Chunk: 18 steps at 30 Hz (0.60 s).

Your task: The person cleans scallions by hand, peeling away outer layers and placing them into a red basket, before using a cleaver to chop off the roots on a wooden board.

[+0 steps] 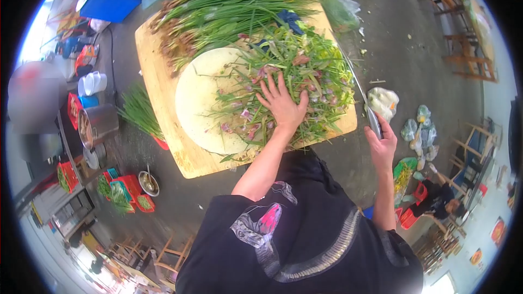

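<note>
Bright, even daylight, soft shadows; strong fisheye warping and dark vignette at edges.

Bench (163, 84): pale bare wood, matt. Round chopping board (199, 100) on it: smooth, cream, dull finish. Knife (362, 95) off the bench's edge: bright metal blade. Pot (101, 123) beside the bench: glossy steel. Crates (131, 185): red plastic.

I counted 2 hands: left hand (283, 104), right hand (381, 144). 1 knife (366, 103). 1 round cutting board (199, 100). 1 wooden table (158, 84). 2 veg piles: chopped greens (310, 71), uncut stalks (229, 8). 1 steel pot (99, 124).
</note>
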Each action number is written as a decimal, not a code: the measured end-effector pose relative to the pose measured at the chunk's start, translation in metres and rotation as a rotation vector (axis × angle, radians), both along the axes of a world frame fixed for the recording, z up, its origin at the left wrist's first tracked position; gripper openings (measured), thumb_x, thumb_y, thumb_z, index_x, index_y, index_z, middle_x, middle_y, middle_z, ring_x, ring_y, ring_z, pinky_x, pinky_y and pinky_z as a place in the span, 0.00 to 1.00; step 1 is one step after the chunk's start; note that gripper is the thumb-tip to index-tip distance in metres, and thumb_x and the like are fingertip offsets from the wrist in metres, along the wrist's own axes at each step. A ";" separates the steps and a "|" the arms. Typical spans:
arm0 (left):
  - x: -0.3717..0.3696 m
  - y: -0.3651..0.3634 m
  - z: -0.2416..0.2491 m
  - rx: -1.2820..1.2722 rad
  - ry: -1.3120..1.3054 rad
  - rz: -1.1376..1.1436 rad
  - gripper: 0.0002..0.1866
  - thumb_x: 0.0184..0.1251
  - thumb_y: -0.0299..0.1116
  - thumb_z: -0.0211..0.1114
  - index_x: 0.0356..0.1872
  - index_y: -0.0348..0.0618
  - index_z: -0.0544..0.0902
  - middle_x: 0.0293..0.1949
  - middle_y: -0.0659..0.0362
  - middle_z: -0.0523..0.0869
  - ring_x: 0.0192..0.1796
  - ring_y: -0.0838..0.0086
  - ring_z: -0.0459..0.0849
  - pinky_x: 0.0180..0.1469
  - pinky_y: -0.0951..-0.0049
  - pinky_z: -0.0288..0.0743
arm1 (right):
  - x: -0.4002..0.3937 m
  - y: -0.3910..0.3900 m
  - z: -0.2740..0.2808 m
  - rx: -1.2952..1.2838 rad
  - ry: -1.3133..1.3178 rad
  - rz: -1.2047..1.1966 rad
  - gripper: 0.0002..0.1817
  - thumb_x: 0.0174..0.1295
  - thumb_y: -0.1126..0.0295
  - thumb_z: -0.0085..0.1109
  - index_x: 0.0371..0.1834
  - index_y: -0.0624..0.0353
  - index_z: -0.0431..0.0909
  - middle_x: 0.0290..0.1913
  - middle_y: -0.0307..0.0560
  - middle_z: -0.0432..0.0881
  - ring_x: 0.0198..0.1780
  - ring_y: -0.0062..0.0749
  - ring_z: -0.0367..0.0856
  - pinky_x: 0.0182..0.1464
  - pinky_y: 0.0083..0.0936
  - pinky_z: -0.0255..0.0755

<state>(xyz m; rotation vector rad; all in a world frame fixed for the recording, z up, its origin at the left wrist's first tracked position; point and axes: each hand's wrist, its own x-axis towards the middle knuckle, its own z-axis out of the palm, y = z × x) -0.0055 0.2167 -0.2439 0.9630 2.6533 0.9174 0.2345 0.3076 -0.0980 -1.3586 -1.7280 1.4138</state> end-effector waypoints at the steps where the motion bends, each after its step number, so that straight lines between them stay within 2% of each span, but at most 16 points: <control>1: 0.000 -0.002 -0.001 0.014 0.015 -0.008 0.50 0.66 0.58 0.67 0.83 0.40 0.60 0.85 0.39 0.51 0.85 0.33 0.44 0.79 0.24 0.30 | 0.005 -0.003 0.001 -0.047 -0.006 -0.022 0.26 0.69 0.75 0.69 0.69 0.68 0.79 0.50 0.36 0.86 0.45 0.13 0.80 0.47 0.15 0.75; 5: 0.002 -0.004 -0.011 0.027 0.029 -0.007 0.50 0.68 0.59 0.66 0.83 0.40 0.58 0.84 0.38 0.53 0.85 0.35 0.44 0.79 0.24 0.30 | 0.019 -0.007 0.007 -0.074 -0.006 -0.113 0.26 0.69 0.75 0.70 0.70 0.68 0.78 0.48 0.35 0.85 0.42 0.13 0.79 0.44 0.14 0.74; 12: -0.012 -0.026 0.013 0.107 -0.148 -0.065 0.55 0.69 0.67 0.65 0.84 0.40 0.55 0.85 0.38 0.51 0.87 0.38 0.43 0.80 0.25 0.27 | 0.040 -0.030 0.004 -0.221 0.076 -0.218 0.26 0.68 0.76 0.69 0.70 0.66 0.79 0.46 0.33 0.83 0.39 0.12 0.76 0.42 0.12 0.71; 16: -0.024 -0.067 0.031 0.123 0.007 -0.145 0.46 0.78 0.58 0.61 0.85 0.40 0.54 0.86 0.41 0.50 0.87 0.42 0.44 0.81 0.27 0.28 | 0.037 -0.071 -0.004 -0.154 0.070 -0.242 0.26 0.67 0.76 0.69 0.70 0.66 0.79 0.46 0.35 0.84 0.40 0.13 0.77 0.42 0.14 0.73; 17: -0.024 -0.077 0.032 0.096 0.007 -0.151 0.42 0.81 0.53 0.59 0.84 0.40 0.56 0.86 0.39 0.49 0.87 0.41 0.45 0.82 0.28 0.30 | 0.035 -0.080 -0.003 -0.127 0.051 -0.249 0.26 0.67 0.77 0.69 0.70 0.66 0.79 0.46 0.36 0.84 0.40 0.13 0.78 0.42 0.15 0.73; 18: -0.022 -0.090 0.027 0.079 -0.006 -0.132 0.41 0.81 0.52 0.59 0.84 0.39 0.56 0.86 0.38 0.49 0.87 0.41 0.45 0.82 0.28 0.30 | 0.031 -0.090 0.003 -0.065 -0.009 -0.229 0.26 0.67 0.77 0.69 0.69 0.66 0.79 0.46 0.37 0.85 0.41 0.14 0.79 0.42 0.16 0.74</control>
